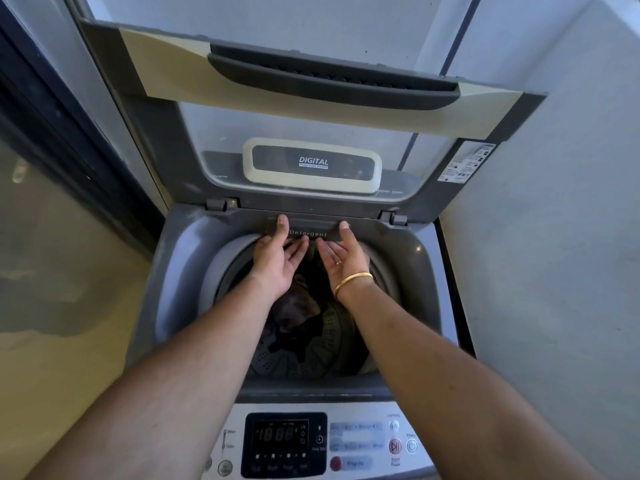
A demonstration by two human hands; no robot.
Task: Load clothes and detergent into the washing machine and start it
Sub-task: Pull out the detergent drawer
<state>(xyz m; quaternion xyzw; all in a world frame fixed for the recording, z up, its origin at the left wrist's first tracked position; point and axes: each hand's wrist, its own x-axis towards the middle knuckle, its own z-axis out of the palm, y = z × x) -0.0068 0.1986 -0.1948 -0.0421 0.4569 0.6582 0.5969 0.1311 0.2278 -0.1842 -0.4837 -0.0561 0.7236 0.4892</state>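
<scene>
A grey top-loading washing machine (173,271) stands with its lid (311,81) raised. Dark clothes (298,317) lie in the drum. At the back rim sits a dark drawer marked "Detergent" (311,230). My left hand (277,261) and my right hand (341,258) both reach over the drum, palms up. Each thumb rests on the drawer's top edge and the fingers curl under its front. A gold bangle is on my right wrist.
The control panel (287,441) at the front shows a lit display, with a red start/pause button (394,446) and a power button (411,446) to its right. A white wall stands close on the right, a dark frame and glass on the left.
</scene>
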